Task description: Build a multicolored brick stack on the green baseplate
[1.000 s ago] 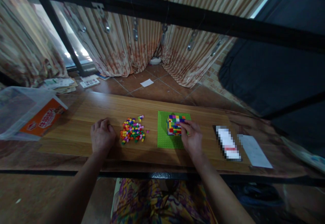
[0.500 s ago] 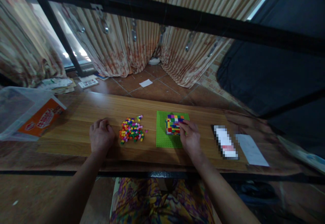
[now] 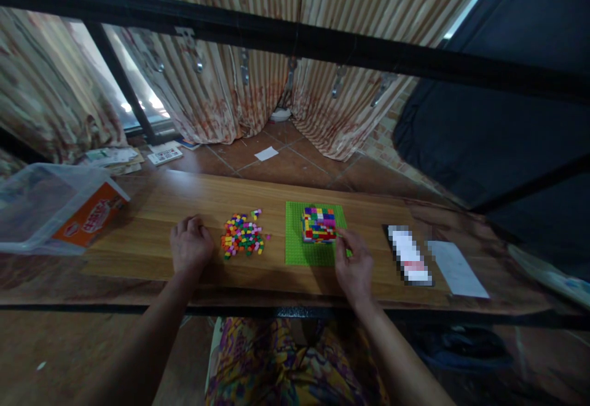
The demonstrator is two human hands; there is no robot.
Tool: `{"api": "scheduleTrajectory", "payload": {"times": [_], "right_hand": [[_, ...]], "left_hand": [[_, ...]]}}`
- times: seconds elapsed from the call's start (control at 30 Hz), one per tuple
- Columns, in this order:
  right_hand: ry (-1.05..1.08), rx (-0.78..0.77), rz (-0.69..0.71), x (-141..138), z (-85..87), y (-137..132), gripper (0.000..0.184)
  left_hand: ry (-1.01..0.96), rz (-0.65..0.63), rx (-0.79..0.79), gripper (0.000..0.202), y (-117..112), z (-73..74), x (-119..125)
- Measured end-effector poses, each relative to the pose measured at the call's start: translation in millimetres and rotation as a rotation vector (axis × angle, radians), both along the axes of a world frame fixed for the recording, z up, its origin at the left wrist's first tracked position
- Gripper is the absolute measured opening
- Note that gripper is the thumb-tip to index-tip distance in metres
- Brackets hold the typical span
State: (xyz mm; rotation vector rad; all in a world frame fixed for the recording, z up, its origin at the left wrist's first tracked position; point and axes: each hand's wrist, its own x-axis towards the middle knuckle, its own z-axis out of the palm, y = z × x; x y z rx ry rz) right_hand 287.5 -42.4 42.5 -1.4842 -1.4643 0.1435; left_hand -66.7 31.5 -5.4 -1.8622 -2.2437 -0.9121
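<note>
A green baseplate [image 3: 297,247] lies on the wooden table [image 3: 193,194], with a block of many-coloured small bricks [image 3: 318,224] built on its far right part. My right hand [image 3: 353,263] sits just right of and below that block, fingers curled in a loose pinch at the plate's right edge; whether anything is in them is hidden. My left hand [image 3: 189,245] rests on the table as a loose fist, just left of a pile of loose coloured bricks [image 3: 242,235].
A clear plastic box with an orange label [image 3: 55,212] lies at the table's left end. A blurred dark item [image 3: 407,253] and a white sheet [image 3: 457,268] lie at the right. A black bar crosses overhead; curtains and tiled floor lie beyond.
My right hand has drawn back from the brick block, down and to the right. My left hand has stayed beside the loose pile. The view has shifted slightly.
</note>
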Motion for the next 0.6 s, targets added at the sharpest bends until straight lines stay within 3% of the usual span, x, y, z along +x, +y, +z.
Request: {"api": "scheduleTrajectory", "payload": {"times": [0.13,0.23,0.6], "right_hand": [[-0.004,-0.062,0.194,-34.1,-3.5,-22.5,0.024],[-0.019,-0.133,0.326,-59.4,-9.8,-24.9,0.024],[-0.257,-0.278,0.32,-118.1,-30.4,10.3,0.019]], "left_hand": [[0.018,0.007,-0.024,0.033,-1.1,0.6,1.3],[0.02,0.012,-0.037,0.034,-1.9,1.1,2.2],[0.002,0.028,-0.045,0.034,-4.2,4.9,6.1]]}}
